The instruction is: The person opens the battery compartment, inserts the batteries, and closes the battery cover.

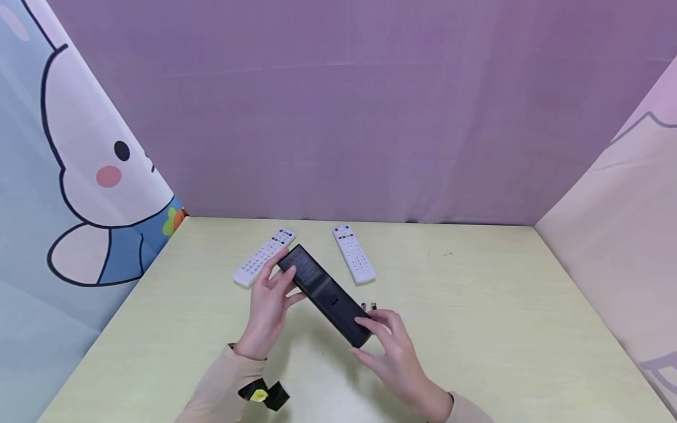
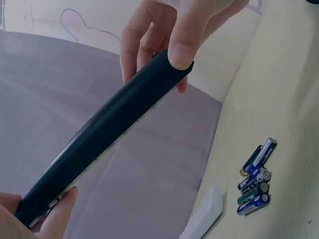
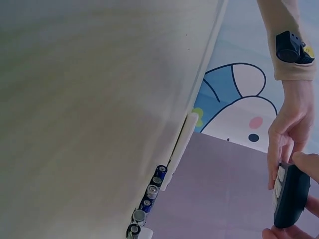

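A black remote control (image 1: 333,299) is held above the table, tilted, its back side facing the head camera. My left hand (image 1: 270,305) grips its upper-left end between thumb and fingers. At the lower-right end, my right hand (image 1: 391,352) pinches the remote's edge; in the left wrist view its thumb presses on the casing. From the right wrist view, light-coloured buttons show on the remote's (image 3: 294,196) other face. Several loose batteries (image 2: 256,181), blue, green and dark, lie grouped on the table, mostly hidden behind the right hand in the head view.
Two white remote controls lie farther back on the table, one at the left (image 1: 264,257) and one near the middle (image 1: 354,254). A purple curtain (image 1: 338,117) hangs behind the table (image 1: 502,305). Printed cloth (image 1: 79,176) borders the left side.
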Available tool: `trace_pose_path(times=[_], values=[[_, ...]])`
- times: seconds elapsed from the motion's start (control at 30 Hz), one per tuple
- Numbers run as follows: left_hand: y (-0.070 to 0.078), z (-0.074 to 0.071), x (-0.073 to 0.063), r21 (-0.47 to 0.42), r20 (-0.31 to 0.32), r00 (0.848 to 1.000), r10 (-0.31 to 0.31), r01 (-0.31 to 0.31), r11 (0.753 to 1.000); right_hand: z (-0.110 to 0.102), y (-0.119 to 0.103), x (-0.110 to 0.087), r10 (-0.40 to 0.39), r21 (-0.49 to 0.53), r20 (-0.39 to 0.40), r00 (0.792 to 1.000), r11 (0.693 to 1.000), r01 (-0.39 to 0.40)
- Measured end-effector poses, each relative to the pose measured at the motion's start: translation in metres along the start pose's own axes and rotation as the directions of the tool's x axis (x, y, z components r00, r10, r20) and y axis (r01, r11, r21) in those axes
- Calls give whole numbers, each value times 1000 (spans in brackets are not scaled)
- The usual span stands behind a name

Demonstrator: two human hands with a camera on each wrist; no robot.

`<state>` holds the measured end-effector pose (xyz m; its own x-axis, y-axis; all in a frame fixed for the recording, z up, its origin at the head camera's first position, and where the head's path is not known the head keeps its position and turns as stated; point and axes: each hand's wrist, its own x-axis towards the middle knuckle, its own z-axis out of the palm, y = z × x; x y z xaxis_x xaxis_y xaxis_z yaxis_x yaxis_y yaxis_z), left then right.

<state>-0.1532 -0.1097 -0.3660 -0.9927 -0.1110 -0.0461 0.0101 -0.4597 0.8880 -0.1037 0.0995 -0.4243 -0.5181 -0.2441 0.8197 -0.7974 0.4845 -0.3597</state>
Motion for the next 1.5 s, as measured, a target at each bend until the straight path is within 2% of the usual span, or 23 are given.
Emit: trace_pose_path(times=[0.13, 0.3, 0.4, 0.5, 0.63, 0.77, 0.87, 1.03, 1.2, 1.3, 1.5], values=[[0, 1, 0, -14, -15, 1000, 2, -2, 1000, 0, 1, 1, -59, -18, -4, 998, 998, 59], [-1, 1, 1, -11, -30, 999, 10, -10, 1000, -2, 1, 4, -55, 17, 26, 998, 998, 55], [-1, 2, 1, 1, -28, 999, 19, -19, 1000, -3, 1, 5, -14, 51, 68, 998, 999, 10], [-2, 3, 0, 23, -24, 999, 27, -27, 999, -3, 2, 6, 64, 83, 122, 990, 994, -74], [-4, 4, 0, 55, -18, 999, 32, -31, 998, -3, 1, 9, 166, 137, 185, 969, 972, -193], [-6, 5, -1, 85, -16, 999, 28, -27, 996, -3, 0, 14, 225, 225, 233, 946, 934, -278], [-6, 5, -1, 95, -18, 1000, 24, -23, 995, -7, -6, 21, 254, 278, 266, 930, 904, -326], [-8, 6, -1, 110, -15, 1000, 21, -19, 994, -12, -15, 33, 311, 300, 334, 890, 860, -413], [-8, 8, -1, 128, -18, 1000, 21, -19, 992, -5, -3, 26, 336, 318, 399, 853, 822, -473], [-8, 8, -1, 153, -10, 1000, 27, -26, 988, 1, 5, 18, 335, 321, 427, 840, 812, -488], [-8, 9, -2, 192, -10, 999, 34, -31, 981, 3, 6, 16, 297, 300, 430, 853, 843, -446]])
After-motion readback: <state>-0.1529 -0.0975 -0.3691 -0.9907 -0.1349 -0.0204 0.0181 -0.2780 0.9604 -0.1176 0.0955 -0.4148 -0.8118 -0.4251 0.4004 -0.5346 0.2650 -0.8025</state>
